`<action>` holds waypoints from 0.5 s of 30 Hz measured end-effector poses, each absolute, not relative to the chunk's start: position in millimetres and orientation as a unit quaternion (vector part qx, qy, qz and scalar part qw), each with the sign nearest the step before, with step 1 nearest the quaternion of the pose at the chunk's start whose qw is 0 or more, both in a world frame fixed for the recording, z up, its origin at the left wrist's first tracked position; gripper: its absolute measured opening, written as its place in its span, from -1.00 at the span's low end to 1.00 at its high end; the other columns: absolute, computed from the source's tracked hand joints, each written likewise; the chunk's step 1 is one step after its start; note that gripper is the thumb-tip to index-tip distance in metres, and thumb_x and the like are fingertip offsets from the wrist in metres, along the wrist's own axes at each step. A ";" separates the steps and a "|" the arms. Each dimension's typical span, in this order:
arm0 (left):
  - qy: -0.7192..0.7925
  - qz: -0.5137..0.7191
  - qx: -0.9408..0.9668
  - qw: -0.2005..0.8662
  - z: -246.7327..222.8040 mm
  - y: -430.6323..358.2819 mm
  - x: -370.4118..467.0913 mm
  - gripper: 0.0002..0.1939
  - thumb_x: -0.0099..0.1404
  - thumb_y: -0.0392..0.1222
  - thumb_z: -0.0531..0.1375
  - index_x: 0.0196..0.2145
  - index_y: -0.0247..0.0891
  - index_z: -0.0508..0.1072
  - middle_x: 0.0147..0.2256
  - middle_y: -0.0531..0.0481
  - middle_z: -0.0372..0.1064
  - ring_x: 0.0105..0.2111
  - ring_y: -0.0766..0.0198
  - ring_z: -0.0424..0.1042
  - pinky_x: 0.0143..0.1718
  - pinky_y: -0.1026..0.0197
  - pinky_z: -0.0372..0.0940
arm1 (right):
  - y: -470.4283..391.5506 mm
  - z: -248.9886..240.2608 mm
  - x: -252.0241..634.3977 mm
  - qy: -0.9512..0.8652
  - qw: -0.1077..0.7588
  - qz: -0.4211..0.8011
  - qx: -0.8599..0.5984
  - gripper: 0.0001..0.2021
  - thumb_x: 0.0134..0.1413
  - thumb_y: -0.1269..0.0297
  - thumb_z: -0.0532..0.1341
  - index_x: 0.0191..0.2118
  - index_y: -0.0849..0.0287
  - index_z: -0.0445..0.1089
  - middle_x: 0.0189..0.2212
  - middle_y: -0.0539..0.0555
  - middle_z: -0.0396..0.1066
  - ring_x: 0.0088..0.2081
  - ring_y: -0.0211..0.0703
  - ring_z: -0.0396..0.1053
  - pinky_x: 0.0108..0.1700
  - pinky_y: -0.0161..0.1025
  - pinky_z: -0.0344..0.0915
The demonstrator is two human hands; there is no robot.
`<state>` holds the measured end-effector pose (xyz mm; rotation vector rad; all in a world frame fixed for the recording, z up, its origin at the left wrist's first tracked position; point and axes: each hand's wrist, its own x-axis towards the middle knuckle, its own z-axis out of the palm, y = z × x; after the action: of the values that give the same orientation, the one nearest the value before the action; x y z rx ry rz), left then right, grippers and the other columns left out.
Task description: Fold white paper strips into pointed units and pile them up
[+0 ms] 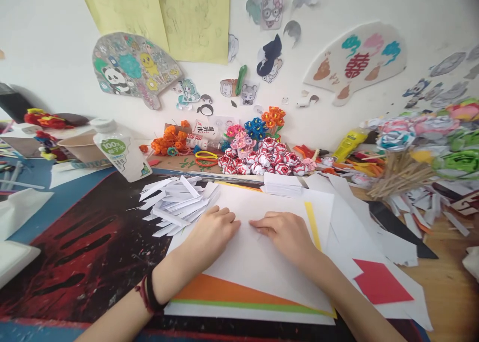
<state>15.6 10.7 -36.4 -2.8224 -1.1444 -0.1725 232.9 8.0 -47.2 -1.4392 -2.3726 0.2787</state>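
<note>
My left hand (219, 232) is closed, its fingers curled and its thumb pointing inward, over a white sheet of paper (262, 272). Across a small gap, my right hand (284, 234) pinches with thumb and forefinger. Both hands are on white paper; faint edges show between the fingertips, but white against white hides the piece's outline. Just beyond my left hand lies a loose pile of folded white paper strips (175, 202). Under the white sheet, orange paper (224, 288) and green paper (239, 306) stick out.
A stack of white paper (282, 184) lies behind the hands. Red-and-white paper roses (262, 160) crowd the back edge. A white glue bottle (121, 152) stands at left. To the right are a red paper piece (383, 282), white scraps, and paper flowers on a bundle of sticks (398, 174).
</note>
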 end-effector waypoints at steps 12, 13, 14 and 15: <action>-0.469 -0.178 -0.861 -0.081 -39.4 17.9 16.6 -0.92 0.22 -0.36 0.16 -0.33 -0.26 0.44 -0.32 -0.02 0.42 -0.27 0.17 0.36 -0.27 0.19 0.21 | 15.9 -48.3 233.8 -0.787 0.269 0.243 -0.499 -0.78 -0.02 0.46 0.30 -0.23 0.05 0.57 -0.33 0.00 0.51 -0.43 -0.21 0.39 -0.33 -0.28 0.28; -0.472 -0.181 -0.858 -0.092 -38.7 18.4 17.3 -0.92 0.22 -0.37 0.16 -0.34 -0.26 0.43 -0.33 -0.02 0.41 -0.28 0.18 0.35 -0.27 0.18 0.21 | 16.8 -48.0 233.3 -0.785 0.274 0.253 -0.496 -0.80 -0.04 0.42 0.33 -0.23 0.07 0.56 -0.32 0.01 0.50 -0.43 -0.21 0.37 -0.34 -0.28 0.27; -0.475 -0.183 -0.854 -0.106 -37.9 18.7 17.6 -0.91 0.21 -0.39 0.15 -0.34 -0.27 0.42 -0.33 -0.02 0.41 -0.28 0.18 0.35 -0.27 0.18 0.21 | 17.5 -47.8 232.5 -0.784 0.278 0.258 -0.492 -0.81 -0.05 0.39 0.34 -0.24 0.08 0.56 -0.31 0.02 0.50 -0.42 -0.20 0.36 -0.34 -0.28 0.26; -0.479 -0.183 -0.849 -0.124 -36.8 18.9 17.5 -0.91 0.21 -0.39 0.15 -0.35 -0.27 0.42 -0.34 -0.02 0.41 -0.29 0.19 0.34 -0.27 0.18 0.21 | 18.0 -47.7 231.3 -0.784 0.283 0.261 -0.488 -0.83 -0.05 0.35 0.36 -0.25 0.09 0.56 -0.32 0.03 0.49 -0.38 -0.19 0.36 -0.33 -0.28 0.26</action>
<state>17.5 18.9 -36.8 -2.9021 -1.6373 -0.6269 231.3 18.0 -47.7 -1.3052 -2.0977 0.6978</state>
